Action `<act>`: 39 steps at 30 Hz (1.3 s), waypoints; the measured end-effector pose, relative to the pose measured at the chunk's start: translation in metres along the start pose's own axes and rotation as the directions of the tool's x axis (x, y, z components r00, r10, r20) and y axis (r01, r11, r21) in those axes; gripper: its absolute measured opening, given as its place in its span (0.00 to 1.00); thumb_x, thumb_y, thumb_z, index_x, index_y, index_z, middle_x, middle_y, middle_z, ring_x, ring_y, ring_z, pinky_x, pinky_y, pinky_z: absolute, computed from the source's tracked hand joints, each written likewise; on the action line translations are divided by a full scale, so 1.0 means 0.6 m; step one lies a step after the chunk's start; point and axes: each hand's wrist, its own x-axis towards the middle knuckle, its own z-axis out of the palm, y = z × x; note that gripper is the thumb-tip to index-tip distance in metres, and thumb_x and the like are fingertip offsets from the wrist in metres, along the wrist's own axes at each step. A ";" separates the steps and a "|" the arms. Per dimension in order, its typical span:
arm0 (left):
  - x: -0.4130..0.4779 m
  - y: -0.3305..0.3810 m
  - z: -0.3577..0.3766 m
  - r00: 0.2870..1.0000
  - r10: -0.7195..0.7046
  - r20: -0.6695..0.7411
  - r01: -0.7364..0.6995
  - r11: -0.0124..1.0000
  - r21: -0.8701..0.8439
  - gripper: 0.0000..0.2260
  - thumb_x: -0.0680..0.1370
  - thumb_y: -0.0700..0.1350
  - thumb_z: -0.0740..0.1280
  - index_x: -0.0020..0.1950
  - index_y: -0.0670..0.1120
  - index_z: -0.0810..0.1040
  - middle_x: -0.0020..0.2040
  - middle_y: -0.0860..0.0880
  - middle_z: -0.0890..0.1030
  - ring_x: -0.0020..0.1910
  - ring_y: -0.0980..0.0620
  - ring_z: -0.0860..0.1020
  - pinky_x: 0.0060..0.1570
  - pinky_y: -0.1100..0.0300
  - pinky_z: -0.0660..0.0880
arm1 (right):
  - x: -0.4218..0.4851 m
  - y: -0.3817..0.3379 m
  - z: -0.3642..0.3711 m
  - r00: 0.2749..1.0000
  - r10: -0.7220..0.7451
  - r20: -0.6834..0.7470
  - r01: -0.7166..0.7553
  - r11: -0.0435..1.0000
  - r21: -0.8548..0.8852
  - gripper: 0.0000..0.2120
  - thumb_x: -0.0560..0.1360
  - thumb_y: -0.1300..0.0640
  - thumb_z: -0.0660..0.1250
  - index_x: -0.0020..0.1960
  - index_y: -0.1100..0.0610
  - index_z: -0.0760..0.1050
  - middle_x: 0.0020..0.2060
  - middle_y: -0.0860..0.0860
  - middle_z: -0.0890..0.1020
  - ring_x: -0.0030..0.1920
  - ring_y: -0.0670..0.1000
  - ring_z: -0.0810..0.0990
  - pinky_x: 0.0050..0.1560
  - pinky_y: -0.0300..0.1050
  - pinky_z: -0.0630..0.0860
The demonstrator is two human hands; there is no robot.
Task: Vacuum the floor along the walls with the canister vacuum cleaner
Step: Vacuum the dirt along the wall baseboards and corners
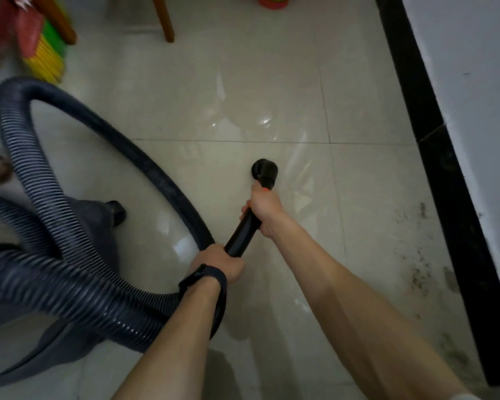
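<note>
Curling round the rigid black plastic vacuum tube, the fingers of the right hand grip it just behind the round black nozzle, which points down at the glossy beige tiled floor in mid-frame. The left hand, wearing a black wristband, grips the tube's near end, where the ribbed dark grey hose loops left above the grey canister body. Dark specks lie beside the black skirting at right.
</note>
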 end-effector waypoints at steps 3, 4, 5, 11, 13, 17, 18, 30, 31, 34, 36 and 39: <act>-0.030 -0.030 -0.007 0.991 -0.131 0.038 0.131 0.991 0.001 0.13 0.74 0.43 0.66 0.58 0.42 0.77 0.39 0.46 0.75 0.35 0.48 0.75 0.38 0.59 0.75 | -0.014 0.052 0.033 1.000 0.024 -0.014 -0.025 0.999 -0.048 0.22 0.83 0.45 0.60 0.67 0.63 0.70 0.39 0.55 0.77 0.27 0.51 0.79 0.33 0.50 0.82; -0.038 -0.033 -0.009 0.985 -0.162 0.052 0.162 0.987 0.020 0.14 0.74 0.43 0.66 0.58 0.41 0.77 0.38 0.46 0.74 0.34 0.48 0.74 0.37 0.59 0.74 | -0.017 0.064 0.038 0.999 0.025 -0.022 -0.027 0.997 -0.069 0.24 0.82 0.44 0.60 0.68 0.63 0.69 0.39 0.55 0.78 0.27 0.51 0.79 0.36 0.53 0.84; -0.043 -0.030 -0.012 0.980 -0.183 0.072 0.181 0.983 0.040 0.14 0.74 0.43 0.66 0.59 0.40 0.78 0.38 0.46 0.74 0.34 0.48 0.74 0.36 0.59 0.74 | -0.021 0.070 0.040 0.999 0.026 -0.025 -0.028 0.997 -0.079 0.25 0.82 0.44 0.60 0.68 0.62 0.69 0.39 0.55 0.78 0.28 0.51 0.80 0.40 0.55 0.85; -0.038 0.038 -0.020 0.988 -0.099 0.116 0.092 0.994 0.066 0.16 0.72 0.43 0.68 0.59 0.42 0.78 0.41 0.44 0.76 0.37 0.46 0.76 0.43 0.56 0.78 | 0.003 0.014 -0.022 0.996 -0.028 -0.085 0.026 0.999 -0.021 0.16 0.84 0.48 0.59 0.60 0.62 0.71 0.38 0.55 0.76 0.25 0.51 0.77 0.36 0.51 0.81; -0.032 0.055 -0.019 0.991 -0.062 0.119 0.055 0.996 0.064 0.15 0.72 0.46 0.69 0.57 0.43 0.76 0.43 0.44 0.76 0.39 0.45 0.77 0.46 0.54 0.80 | 0.011 -0.002 -0.047 0.995 -0.012 -0.098 0.013 1.000 0.015 0.15 0.85 0.49 0.57 0.58 0.61 0.70 0.37 0.55 0.74 0.27 0.51 0.77 0.34 0.49 0.79; -0.040 0.036 -0.035 0.967 -0.122 0.225 0.110 0.992 0.066 0.18 0.73 0.45 0.71 0.60 0.41 0.76 0.46 0.42 0.78 0.42 0.44 0.78 0.45 0.54 0.78 | 0.008 0.019 -0.023 0.999 0.026 -0.043 -0.027 0.999 -0.025 0.17 0.84 0.46 0.58 0.62 0.59 0.69 0.39 0.54 0.75 0.24 0.50 0.79 0.37 0.50 0.80; -0.044 0.023 -0.038 0.961 -0.145 0.237 0.132 0.989 0.071 0.18 0.73 0.43 0.71 0.61 0.41 0.76 0.46 0.42 0.78 0.42 0.43 0.78 0.45 0.54 0.79 | 0.006 0.029 -0.004 0.999 0.023 -0.023 -0.024 0.998 -0.059 0.19 0.84 0.46 0.59 0.65 0.60 0.69 0.40 0.54 0.76 0.22 0.49 0.79 0.37 0.50 0.80; -0.005 0.045 -0.012 1.000 0.022 0.010 -0.024 0.989 0.147 0.13 0.74 0.50 0.66 0.55 0.47 0.76 0.46 0.46 0.79 0.42 0.45 0.79 0.48 0.54 0.79 | 0.042 -0.020 -0.017 0.984 -0.127 -0.122 0.105 0.979 -0.175 0.17 0.83 0.45 0.59 0.52 0.60 0.73 0.37 0.56 0.79 0.30 0.54 0.81 0.49 0.62 0.85; 0.007 0.059 -0.008 0.995 0.100 -0.025 -0.094 0.982 0.162 0.13 0.74 0.50 0.65 0.57 0.48 0.77 0.48 0.46 0.80 0.45 0.45 0.79 0.50 0.52 0.79 | 0.049 -0.039 -0.043 0.978 -0.124 -0.170 0.106 0.988 -0.109 0.16 0.84 0.46 0.58 0.51 0.60 0.72 0.37 0.56 0.78 0.29 0.53 0.79 0.46 0.59 0.85; 0.048 0.105 -0.003 0.943 0.318 -0.098 -0.295 0.935 0.196 0.11 0.76 0.50 0.64 0.57 0.50 0.76 0.51 0.47 0.80 0.47 0.46 0.79 0.49 0.52 0.79 | 0.065 -0.091 -0.114 0.954 -0.110 -0.278 0.138 0.987 0.083 0.14 0.86 0.50 0.56 0.49 0.59 0.70 0.36 0.55 0.74 0.27 0.51 0.76 0.33 0.50 0.80; 0.070 0.136 0.002 0.909 0.403 -0.108 -0.373 0.901 0.223 0.11 0.77 0.50 0.64 0.57 0.49 0.76 0.51 0.47 0.80 0.46 0.46 0.79 0.47 0.52 0.79 | 0.070 -0.119 -0.140 0.945 -0.114 -0.307 0.153 0.983 0.104 0.14 0.87 0.52 0.56 0.46 0.58 0.68 0.35 0.55 0.73 0.29 0.51 0.75 0.29 0.46 0.77; 0.100 0.167 0.012 0.903 0.414 -0.114 -0.390 0.901 0.190 0.12 0.77 0.52 0.64 0.57 0.48 0.74 0.51 0.46 0.79 0.44 0.46 0.78 0.45 0.52 0.79 | 0.086 -0.159 -0.141 0.951 -0.145 -0.274 0.175 0.981 0.087 0.13 0.87 0.54 0.56 0.45 0.57 0.67 0.34 0.54 0.72 0.30 0.51 0.74 0.28 0.45 0.76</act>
